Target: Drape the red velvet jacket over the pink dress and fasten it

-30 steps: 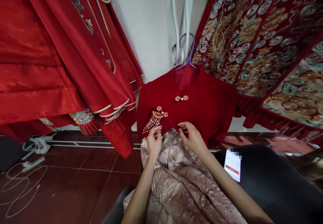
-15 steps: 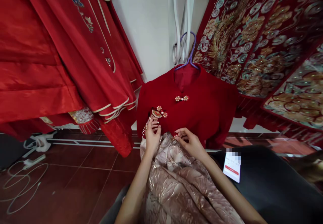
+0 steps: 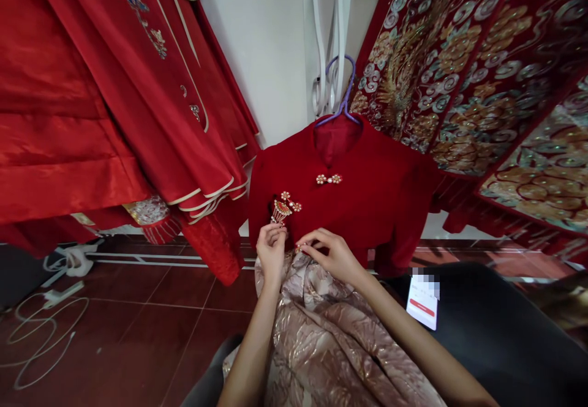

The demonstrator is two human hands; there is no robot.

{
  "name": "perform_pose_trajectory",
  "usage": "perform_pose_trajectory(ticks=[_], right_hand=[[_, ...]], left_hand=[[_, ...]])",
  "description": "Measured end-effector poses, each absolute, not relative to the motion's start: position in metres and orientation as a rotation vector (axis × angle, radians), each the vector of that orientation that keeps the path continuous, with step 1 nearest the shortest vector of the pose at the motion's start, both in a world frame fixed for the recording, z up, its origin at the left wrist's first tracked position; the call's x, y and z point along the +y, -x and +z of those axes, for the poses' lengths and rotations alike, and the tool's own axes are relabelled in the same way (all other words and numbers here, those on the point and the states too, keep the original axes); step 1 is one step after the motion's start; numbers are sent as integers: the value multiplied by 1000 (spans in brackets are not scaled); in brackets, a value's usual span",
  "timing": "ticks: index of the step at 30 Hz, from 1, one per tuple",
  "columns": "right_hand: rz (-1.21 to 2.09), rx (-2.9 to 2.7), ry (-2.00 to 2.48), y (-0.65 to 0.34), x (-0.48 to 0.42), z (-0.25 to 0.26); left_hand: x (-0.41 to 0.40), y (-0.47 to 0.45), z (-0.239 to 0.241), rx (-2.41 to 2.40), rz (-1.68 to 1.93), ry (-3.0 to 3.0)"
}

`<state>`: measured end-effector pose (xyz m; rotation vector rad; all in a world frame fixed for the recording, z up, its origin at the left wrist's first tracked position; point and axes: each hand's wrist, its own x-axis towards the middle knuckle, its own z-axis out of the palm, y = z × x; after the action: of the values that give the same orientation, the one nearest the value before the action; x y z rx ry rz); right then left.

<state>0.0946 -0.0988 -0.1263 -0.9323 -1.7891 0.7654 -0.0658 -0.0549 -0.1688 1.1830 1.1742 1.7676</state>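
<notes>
A dark red jacket (image 3: pixel 353 205) hangs by a purple hanger (image 3: pixel 343 89), its lower part draped toward me. Beaded flower fasteners (image 3: pixel 329 179) sit below its neckline. On its left side is a fan-shaped brooch (image 3: pixel 282 207) with bead tassels. My left hand (image 3: pixel 272 251) is closed just below these tassels; what its curled fingers hold is hidden. Close by, my right hand (image 3: pixel 331 250) pinches a small gold-and-red beaded piece (image 3: pixel 301 248) between thumb and fingertips. Beneath both hands, a shiny mauve patterned cloth (image 3: pixel 321 327) covers my lap.
Red garments (image 3: pixel 68 119) hang on the left, and a heavily embroidered garment (image 3: pixel 487 76) on the right. A lit phone (image 3: pixel 422 303) lies on a dark seat (image 3: pixel 496 333). White cable (image 3: pixel 34 333) loops across the tiled floor (image 3: pixel 169 327). A white stand (image 3: pixel 340 21) rises behind the hanger.
My left hand has come down off the brooch's tassels, its fingers now more curled. My right hand has moved left, closer to it, still pinching the small beaded piece.
</notes>
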Motion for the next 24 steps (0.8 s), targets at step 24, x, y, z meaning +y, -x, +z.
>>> perform_pose_trajectory(ticks=[24], right_hand=[[445,-1652,1078,-55,-42,-145]], left_hand=[[-35,80,-167,1169,1559,-1302]])
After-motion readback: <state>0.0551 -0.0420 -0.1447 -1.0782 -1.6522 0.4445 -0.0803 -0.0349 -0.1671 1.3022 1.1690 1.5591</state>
